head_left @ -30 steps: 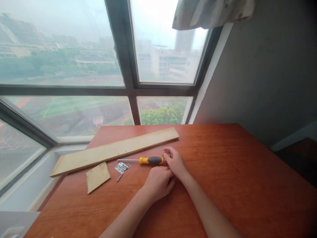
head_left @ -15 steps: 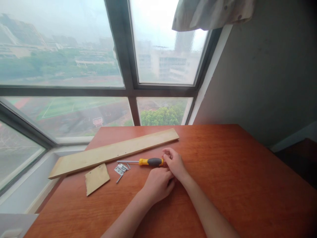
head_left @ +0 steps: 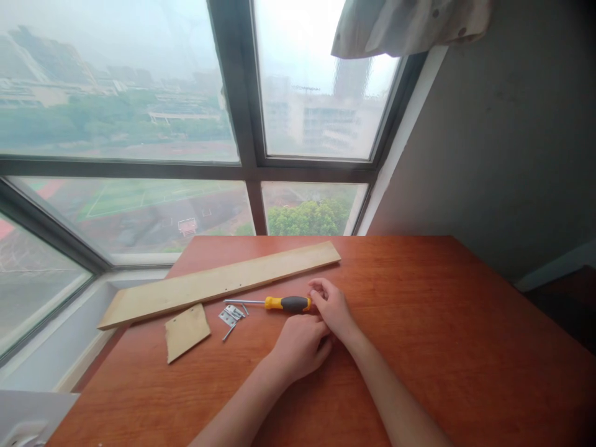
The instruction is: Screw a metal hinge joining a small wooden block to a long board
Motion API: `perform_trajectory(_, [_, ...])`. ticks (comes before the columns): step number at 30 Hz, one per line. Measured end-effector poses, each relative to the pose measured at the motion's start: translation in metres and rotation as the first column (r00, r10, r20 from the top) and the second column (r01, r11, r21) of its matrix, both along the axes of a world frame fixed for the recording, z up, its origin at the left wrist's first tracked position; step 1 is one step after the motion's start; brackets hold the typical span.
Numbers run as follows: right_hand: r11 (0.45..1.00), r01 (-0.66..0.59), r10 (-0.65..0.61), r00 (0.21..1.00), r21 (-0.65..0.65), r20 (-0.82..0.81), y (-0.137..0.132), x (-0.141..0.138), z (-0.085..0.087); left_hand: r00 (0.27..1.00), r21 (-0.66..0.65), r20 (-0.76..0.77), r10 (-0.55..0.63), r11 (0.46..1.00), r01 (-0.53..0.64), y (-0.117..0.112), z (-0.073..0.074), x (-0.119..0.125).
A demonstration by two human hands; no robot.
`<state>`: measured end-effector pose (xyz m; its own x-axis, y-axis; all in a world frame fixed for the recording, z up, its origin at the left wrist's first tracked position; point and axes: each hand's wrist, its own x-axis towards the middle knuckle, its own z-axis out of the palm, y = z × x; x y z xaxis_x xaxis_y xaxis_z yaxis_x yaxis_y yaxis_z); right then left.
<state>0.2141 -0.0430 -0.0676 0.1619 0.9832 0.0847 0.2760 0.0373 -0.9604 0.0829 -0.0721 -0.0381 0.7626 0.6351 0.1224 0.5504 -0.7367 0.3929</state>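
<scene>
My right hand (head_left: 333,308) lies on the red-brown table (head_left: 442,347), its fingers curled round the butt of a screwdriver (head_left: 284,303) with a yellow and black handle. The shaft points left along the table. My left hand (head_left: 300,345) rests palm down just behind it in a loose fist. Its knuckles press against the right hand, and nothing shows in it. A small metal hinge (head_left: 228,316) and loose screws (head_left: 229,333) lie by the screwdriver's tip. A small cut piece of wood (head_left: 186,331) sits to their left.
A long pale board (head_left: 218,282) lies slantwise across the table's far left, overhanging the edge toward the window sill (head_left: 88,347). Large windows stand behind the table. A grey wall (head_left: 503,143) rises on the right. A curtain (head_left: 410,25) hangs at the top.
Both hands and the screwdriver stay where they were. Only the view has shifted slightly.
</scene>
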Motion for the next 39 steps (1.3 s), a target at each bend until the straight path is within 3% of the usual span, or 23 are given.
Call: perform_trajectory(39, [1.0,-0.019,0.019,1.0,-0.001,0.018,-0.0015,0.0001,0.004,1.0,0.002,-0.007,0.008,1.0,-0.008,-0.0003,-0.0004,0.0003])
